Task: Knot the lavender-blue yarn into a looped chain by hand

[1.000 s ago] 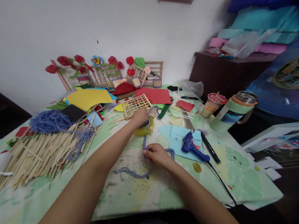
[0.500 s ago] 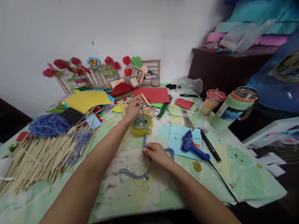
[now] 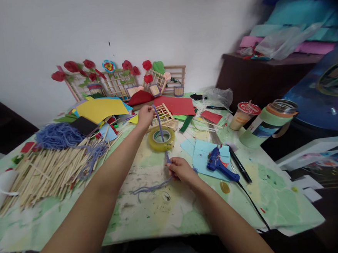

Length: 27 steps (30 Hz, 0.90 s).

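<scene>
Between my hands runs a length of purple-blue yarn (image 3: 159, 121), passing over a roll of clear yellowish tape (image 3: 155, 144) that lies flat on the table. My left hand (image 3: 146, 115) pinches the yarn's upper part beyond the roll, beside a small lattice of sticks (image 3: 165, 113). Nearer to me, my right hand (image 3: 181, 168) grips the yarn between thumb and fingers, just in front of the tape. A loose tail of yarn trails left from the right hand across the tabletop.
A blue hot glue gun (image 3: 221, 165) rests on light blue paper (image 3: 200, 155) at right, beside a black marker (image 3: 240, 166). Farther right stand a cup (image 3: 243, 116) and a green bottle (image 3: 265, 123). Wooden sticks (image 3: 50, 173) and a yarn heap (image 3: 58, 135) cover the left.
My left hand has lifted and moved slightly away, drawing the yarn up straighter over the tape roll. The right hand keeps its grip, and the loose tail has shifted. The view has turned slightly left.
</scene>
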### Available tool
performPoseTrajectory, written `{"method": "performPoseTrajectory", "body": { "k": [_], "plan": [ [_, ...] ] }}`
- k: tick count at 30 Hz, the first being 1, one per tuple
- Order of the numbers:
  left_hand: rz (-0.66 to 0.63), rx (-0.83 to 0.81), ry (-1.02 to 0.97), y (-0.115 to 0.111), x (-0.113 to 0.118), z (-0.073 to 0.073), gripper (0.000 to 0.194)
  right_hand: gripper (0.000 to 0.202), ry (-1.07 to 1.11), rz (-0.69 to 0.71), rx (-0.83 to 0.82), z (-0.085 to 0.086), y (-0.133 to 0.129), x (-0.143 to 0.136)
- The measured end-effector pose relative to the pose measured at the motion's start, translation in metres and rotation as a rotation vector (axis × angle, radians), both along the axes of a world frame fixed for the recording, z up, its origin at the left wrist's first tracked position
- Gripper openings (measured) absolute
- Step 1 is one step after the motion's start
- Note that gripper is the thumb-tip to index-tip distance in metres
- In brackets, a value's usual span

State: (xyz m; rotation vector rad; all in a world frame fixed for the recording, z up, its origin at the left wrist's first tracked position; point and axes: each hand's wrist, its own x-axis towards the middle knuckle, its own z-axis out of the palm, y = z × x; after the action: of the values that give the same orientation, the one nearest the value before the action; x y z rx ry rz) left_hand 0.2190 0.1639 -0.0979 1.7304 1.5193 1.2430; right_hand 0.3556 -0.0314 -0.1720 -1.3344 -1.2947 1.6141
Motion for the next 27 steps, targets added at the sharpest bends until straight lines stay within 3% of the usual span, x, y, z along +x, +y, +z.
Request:
{"method": "performPoseTrajectory", "body": {
  "k": [3,6,8,10,13,16,22,27],
  "plan": [
    [-0.038,-0.049,0.009,-0.029,-0.003,-0.016,0.002,0.013,0.155,-0.049,-0.077,0.0,0.0,0.001],
    [-0.107,-0.092,-0.038,-0.079,-0.008,-0.037,0.006,0.013,0.263,-0.101,-0.142,0.0,0.001,0.003],
    [-0.204,-0.253,-0.229,-0.116,-0.009,-0.05,0.009,0.015,0.323,-0.105,-0.173,0.0,0.0,0.003],
    [-0.239,-0.486,-0.544,-0.149,-0.007,-0.058,0.014,0.018,0.392,-0.086,-0.197,0.002,-0.001,0.002],
    [-0.387,-0.79,-0.869,-0.177,-0.003,-0.06,0.01,0.019,0.481,-0.05,-0.203,0.007,-0.004,0.001],
    [-0.534,-0.957,-0.943,-0.181,0.0,-0.056,0.002,0.02,0.494,-0.048,-0.206,0.01,-0.006,0.001],
    [-0.48,-0.991,-0.969,-0.17,-0.004,-0.055,0.006,0.019,0.484,-0.039,-0.19,0.008,-0.004,0.002],
    [-0.545,-1.072,-0.849,-0.171,-0.025,-0.048,0.005,0.019,0.488,-0.007,-0.203,0.007,-0.001,0.008]
  ]
}}
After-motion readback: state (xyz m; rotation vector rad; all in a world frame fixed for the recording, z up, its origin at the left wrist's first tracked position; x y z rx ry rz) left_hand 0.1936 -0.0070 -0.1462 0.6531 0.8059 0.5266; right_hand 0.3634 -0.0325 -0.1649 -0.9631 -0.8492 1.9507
